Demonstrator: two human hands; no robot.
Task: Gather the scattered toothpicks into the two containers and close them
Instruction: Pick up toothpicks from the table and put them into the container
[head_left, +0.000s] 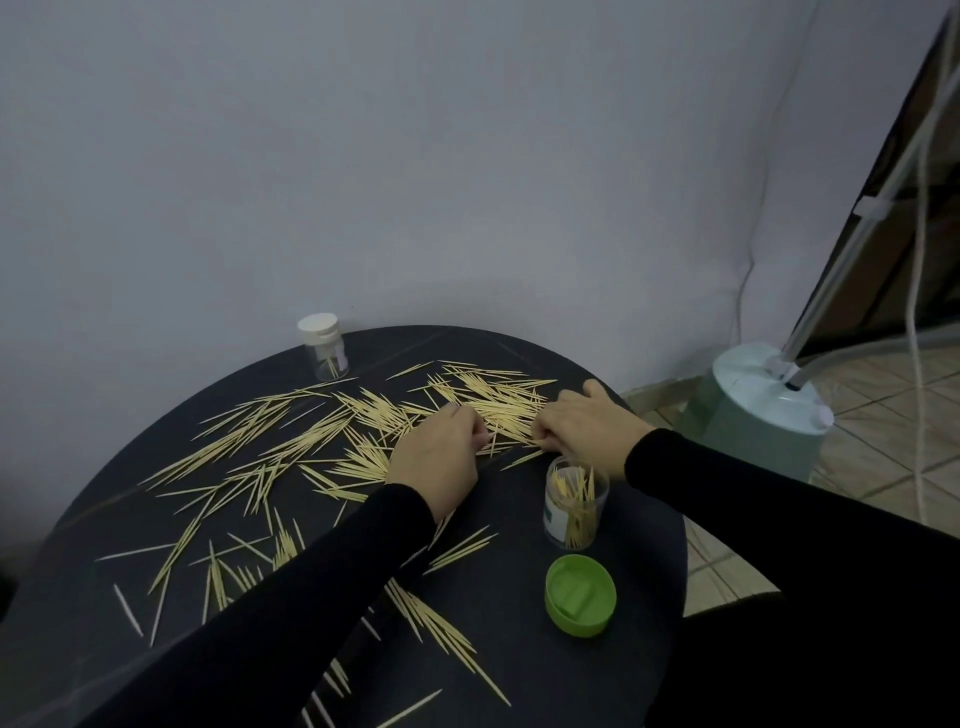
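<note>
Pale toothpicks (260, 457) lie scattered over most of a dark round table (519, 670). An open clear container (575, 504) with several toothpicks upright in it stands at the right, its green lid (580, 595) lying just in front of it. A second clear container with a white lid (323, 345) on it stands at the table's far edge. My left hand (434, 457) and my right hand (587, 423) are down on the thick far pile, fingers curled into the toothpicks and pinching some between them.
A grey wall rises behind the table. To the right, on a tiled floor, stands a pale green round appliance base (758, 410) with a slanted pole and white cords. The table's right edge runs close to the open container.
</note>
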